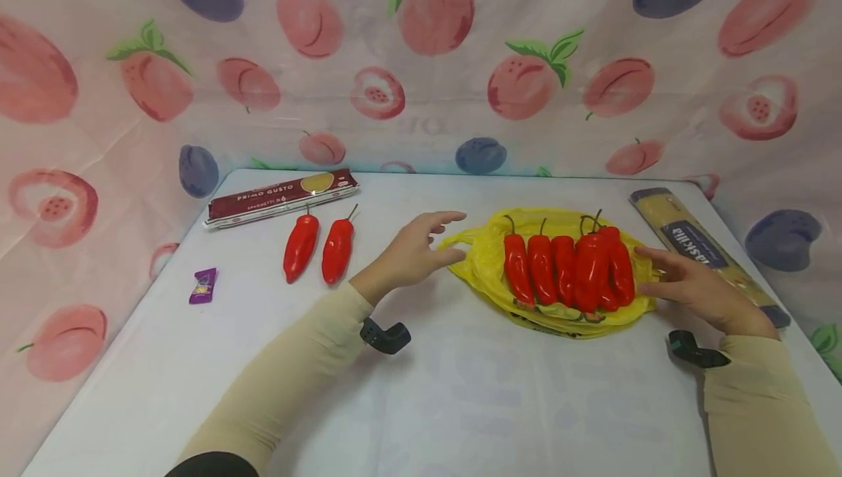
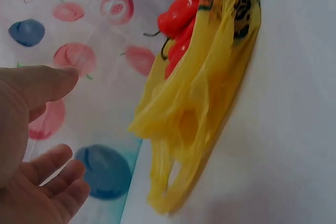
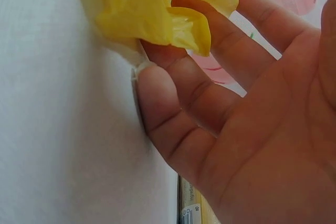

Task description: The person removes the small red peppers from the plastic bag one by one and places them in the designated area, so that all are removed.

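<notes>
Several red peppers (image 1: 591, 270) lie side by side on a flattened yellow plastic bag (image 1: 483, 261), stems pointing to the back. My left hand (image 1: 421, 249) hovers at the bag's left end, fingers apart and holding nothing; the left wrist view shows this hand (image 2: 13, 148) clear of the bag's handles (image 2: 157, 182). At the right end, my right hand (image 1: 707, 294) has its fingers extended at the bag's edge. In the right wrist view the fingers (image 3: 207, 95) touch the crumpled yellow plastic (image 3: 136, 14) without visibly pinching it.
Two more red peppers (image 1: 301, 249) lie left of my left hand. A dark red spaghetti packet (image 1: 283, 199) is at the back left, a small purple wrapped sweet (image 1: 203, 285) at the left. Another pasta packet (image 1: 697, 239) lies behind my right hand. A fruit-print cloth (image 1: 421, 126) stands behind the table.
</notes>
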`<state>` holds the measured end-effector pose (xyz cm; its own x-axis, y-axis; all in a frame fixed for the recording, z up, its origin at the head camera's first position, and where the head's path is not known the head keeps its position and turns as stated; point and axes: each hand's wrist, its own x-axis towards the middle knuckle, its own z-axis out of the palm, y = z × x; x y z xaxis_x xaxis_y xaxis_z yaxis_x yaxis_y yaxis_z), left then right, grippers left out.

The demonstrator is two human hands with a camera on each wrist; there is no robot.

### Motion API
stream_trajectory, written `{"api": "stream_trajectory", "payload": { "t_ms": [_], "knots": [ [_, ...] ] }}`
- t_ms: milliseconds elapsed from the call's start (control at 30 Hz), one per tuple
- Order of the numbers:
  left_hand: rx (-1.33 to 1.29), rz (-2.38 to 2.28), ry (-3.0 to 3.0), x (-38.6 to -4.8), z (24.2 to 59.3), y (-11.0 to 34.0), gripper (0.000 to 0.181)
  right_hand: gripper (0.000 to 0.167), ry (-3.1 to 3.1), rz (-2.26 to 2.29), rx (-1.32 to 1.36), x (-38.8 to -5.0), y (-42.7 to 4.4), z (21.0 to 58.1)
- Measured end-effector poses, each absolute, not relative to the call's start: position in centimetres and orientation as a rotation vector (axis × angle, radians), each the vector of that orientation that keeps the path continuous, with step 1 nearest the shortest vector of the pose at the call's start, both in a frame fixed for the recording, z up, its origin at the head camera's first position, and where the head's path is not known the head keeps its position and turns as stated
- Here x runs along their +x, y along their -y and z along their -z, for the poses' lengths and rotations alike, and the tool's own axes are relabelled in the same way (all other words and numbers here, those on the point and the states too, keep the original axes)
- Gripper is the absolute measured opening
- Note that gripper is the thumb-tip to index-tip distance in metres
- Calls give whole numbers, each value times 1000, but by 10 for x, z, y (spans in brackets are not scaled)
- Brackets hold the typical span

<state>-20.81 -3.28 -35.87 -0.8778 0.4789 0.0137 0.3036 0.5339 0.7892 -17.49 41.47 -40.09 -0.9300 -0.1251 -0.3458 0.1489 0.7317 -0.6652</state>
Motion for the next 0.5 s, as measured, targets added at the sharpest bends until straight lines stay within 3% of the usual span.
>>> {"api": "stream_trajectory", "payload": {
  "t_ms": [500],
  "knots": [
    [907,-1231,-2385,-196,377,-51,60,91,-2605,970,84,-174,-413,400]
  ]
}}
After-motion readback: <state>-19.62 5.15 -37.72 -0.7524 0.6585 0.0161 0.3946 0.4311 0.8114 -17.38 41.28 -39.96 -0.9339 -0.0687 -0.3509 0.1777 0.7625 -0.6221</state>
